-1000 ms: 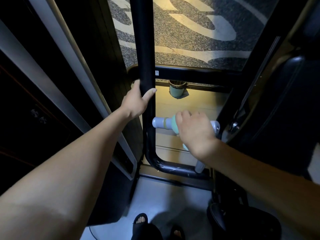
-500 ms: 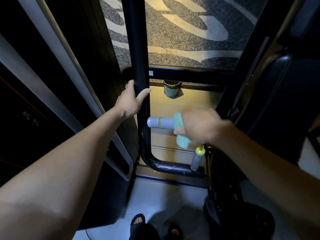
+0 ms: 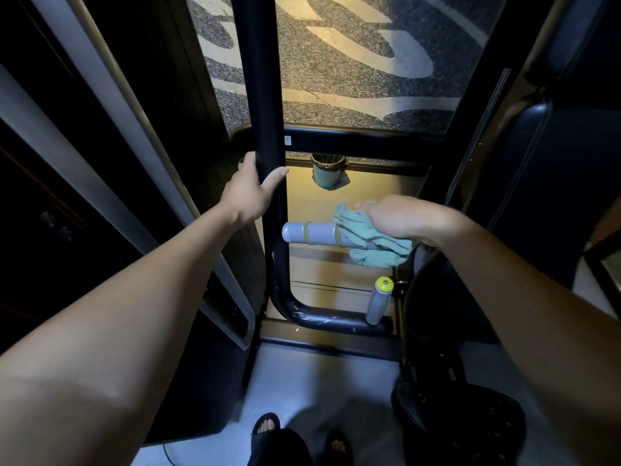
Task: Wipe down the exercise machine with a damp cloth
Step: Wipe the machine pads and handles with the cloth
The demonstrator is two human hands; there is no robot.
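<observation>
While left hand (image 3: 250,196) grips the black upright tube (image 3: 265,136), right hand (image 3: 391,216) clutches teal cloth (image 3: 373,243) on grey horizontal peg (image 3: 311,233); peg wipe underway, frame and seat likely left.

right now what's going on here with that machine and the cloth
A person is wiping down a black exercise machine. The left hand grips the machine's upright black tube to steady it. The right hand holds a crumpled teal cloth against the horizontal grey cylindrical handle, covering its right end; the left end is bare. A second grey peg with a yellow cap stands untouched below.
</observation>
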